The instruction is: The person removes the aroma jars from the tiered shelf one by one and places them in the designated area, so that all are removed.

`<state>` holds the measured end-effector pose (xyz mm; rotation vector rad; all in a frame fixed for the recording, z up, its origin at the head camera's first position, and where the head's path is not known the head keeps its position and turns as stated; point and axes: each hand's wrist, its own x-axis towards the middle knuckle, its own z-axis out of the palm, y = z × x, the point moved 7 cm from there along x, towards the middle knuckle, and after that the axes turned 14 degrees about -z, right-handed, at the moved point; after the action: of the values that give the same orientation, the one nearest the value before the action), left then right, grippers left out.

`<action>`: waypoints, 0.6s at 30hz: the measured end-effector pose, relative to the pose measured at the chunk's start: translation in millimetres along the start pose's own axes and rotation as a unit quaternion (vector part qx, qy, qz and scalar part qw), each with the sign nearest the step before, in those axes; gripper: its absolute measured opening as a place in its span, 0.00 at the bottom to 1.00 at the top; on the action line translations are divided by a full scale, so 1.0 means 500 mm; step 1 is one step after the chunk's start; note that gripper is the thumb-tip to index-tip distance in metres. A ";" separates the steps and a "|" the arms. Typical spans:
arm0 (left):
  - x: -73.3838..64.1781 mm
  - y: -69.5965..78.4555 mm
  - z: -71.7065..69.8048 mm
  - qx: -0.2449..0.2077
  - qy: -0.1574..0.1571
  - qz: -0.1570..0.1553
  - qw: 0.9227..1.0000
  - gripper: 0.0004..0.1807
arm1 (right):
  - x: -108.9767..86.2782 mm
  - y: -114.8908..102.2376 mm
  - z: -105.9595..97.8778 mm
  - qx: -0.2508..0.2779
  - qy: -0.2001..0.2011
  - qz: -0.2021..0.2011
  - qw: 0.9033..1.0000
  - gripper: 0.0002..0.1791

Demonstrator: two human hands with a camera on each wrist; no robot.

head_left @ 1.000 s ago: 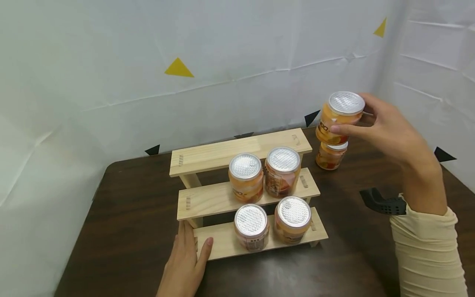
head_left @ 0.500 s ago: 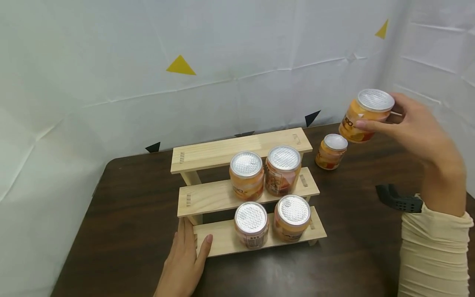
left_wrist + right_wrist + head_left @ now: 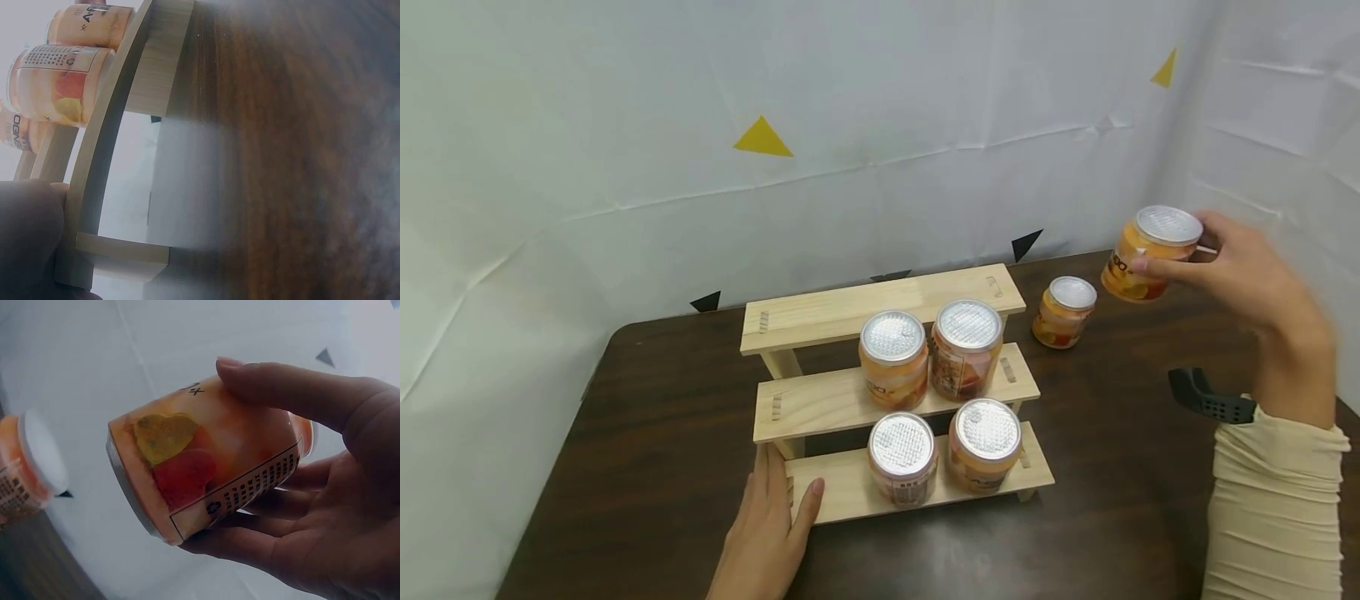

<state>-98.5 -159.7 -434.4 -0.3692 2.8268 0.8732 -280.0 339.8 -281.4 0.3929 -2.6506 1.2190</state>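
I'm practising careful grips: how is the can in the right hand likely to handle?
The can is probably stiff, with no dent showing where the right hand grips it. It looks smooth, so it might be slippery. Its round shape suggests it could roll if laid sideways.

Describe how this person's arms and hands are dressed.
The right hand is bare, with no glove. A long beige sleeve, creased in crosswise folds, covers the forearm. At its cuff sits a black piece with small holes or dots. The left hand is bare too; no left sleeve shows.
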 end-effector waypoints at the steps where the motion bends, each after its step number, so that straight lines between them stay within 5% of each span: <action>1: 0.002 0.000 0.000 0.001 0.001 0.002 1.000 0.52 | 0.001 0.011 0.001 -0.001 -0.006 0.007 1.000 0.35; 11: -0.003 -0.005 0.000 0.007 0.011 0.008 1.000 0.51 | -0.001 0.069 0.013 -0.033 -0.045 0.054 0.997 0.48; 18: 0.003 -0.005 0.002 0.010 -0.006 -0.005 1.000 0.52 | 0.006 0.096 0.023 -0.023 -0.055 0.070 0.996 0.46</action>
<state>-99.1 -161.2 -436.7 -0.3749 2.8174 0.8409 -299.1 360.7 -322.1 0.2797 -2.8377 1.2049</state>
